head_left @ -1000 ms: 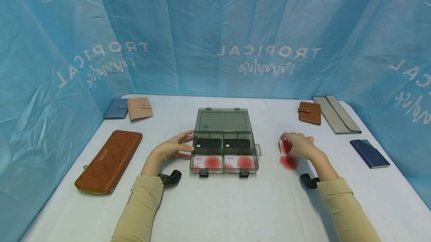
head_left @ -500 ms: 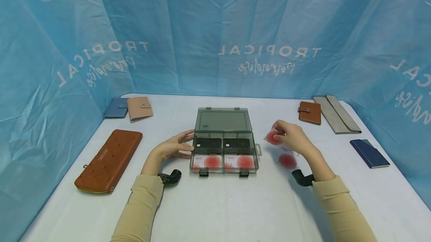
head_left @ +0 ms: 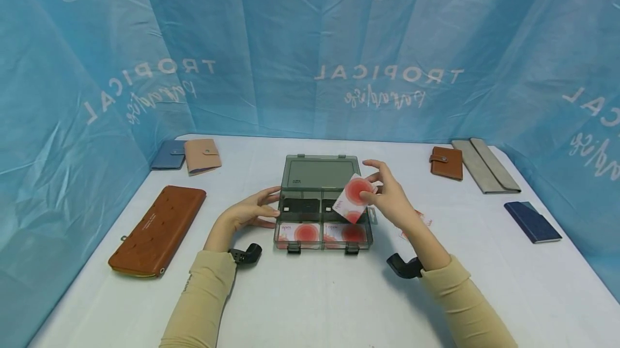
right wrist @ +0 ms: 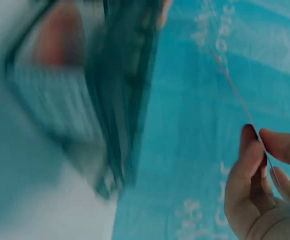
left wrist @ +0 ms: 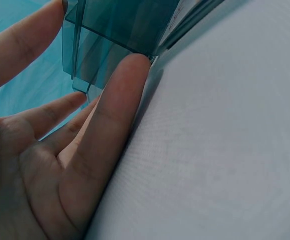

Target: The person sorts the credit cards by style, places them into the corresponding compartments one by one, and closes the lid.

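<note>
A translucent green compartment box stands mid-table, its lid raised at the back. Its two front compartments contain white-and-red cards; the two rear ones contain black cards. My left hand touches the box's left side with fairly straight fingers, which the left wrist view shows against the wall. Between thumb and fingers my right hand pinches a white card with red circles, tilted above the right compartments. From the right wrist the card appears edge-on.
Partly hidden by my right forearm, another red-and-white card lies on the table. At left are a long brown wallet, a tan wallet and a blue one. At right lie a brown wallet, a grey case and a navy holder.
My right hand has lifted a card off the table at right and carried it left over the box. The left hand has stayed at the box's side.
</note>
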{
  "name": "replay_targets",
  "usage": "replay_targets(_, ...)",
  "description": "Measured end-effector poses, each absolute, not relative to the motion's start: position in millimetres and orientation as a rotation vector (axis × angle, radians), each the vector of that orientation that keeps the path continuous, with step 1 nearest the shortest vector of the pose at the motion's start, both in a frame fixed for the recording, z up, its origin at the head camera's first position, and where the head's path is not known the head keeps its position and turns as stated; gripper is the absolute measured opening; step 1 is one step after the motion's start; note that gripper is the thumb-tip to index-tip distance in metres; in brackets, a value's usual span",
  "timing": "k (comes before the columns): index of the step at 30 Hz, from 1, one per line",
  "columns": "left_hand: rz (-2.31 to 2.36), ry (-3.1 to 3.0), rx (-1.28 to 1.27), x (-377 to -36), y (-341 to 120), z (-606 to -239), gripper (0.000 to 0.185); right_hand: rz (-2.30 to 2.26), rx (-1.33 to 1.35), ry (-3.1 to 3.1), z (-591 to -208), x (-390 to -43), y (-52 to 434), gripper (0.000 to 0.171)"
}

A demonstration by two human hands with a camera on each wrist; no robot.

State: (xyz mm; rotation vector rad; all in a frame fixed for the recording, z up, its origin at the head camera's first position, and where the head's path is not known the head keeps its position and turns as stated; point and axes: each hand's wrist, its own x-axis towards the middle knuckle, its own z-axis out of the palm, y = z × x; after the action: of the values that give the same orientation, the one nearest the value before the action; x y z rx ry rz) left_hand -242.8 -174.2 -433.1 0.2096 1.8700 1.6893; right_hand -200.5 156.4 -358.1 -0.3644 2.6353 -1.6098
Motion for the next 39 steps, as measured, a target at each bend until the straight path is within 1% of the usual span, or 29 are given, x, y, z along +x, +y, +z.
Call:
replay_targets(3, 1.69, 1.867, 0.214, -244, -175, -434, 0.083, -1.587, -0.453, 2.557, -366, -196, 139, 0.058)
replay_targets(7, 1.685, 1.872, 0.222, -245, -175, -436, 0.083, -1.51, -0.499, 2.57, -376, -189, 115, 0.039)
replay_targets(11, 1.681, 1.873, 0.225, -246, -175, -438, 0.082, -1.345, -0.511, 2.718, -386, -184, 97, 0.025)
replay_targets(20, 1.685, 1.861, 0.232, -247, -176, -438, 0.083, -1.097, -0.641, 2.764, -400, -179, 85, 0.015)
replay_targets(24, 1.687, 1.864, 0.219, -246, -176, -437, 0.084, -0.941, -0.719, 2.754, -400, -179, 84, 0.017)
replay_targets(31, 1.683, 1.875, 0.212, -246, -175, -437, 0.083, -0.802, -0.737, 2.689, -401, -182, 88, 0.028)
replay_targets(35, 1.681, 1.877, 0.213, -246, -174, -436, 0.084, -0.803, -0.76, 2.668, -398, -183, 96, 0.032)
replay_targets(39, 1.673, 1.883, 0.216, -245, -175, -435, 0.085, -0.884, -0.724, 2.697, -391, -183, 111, 0.031)
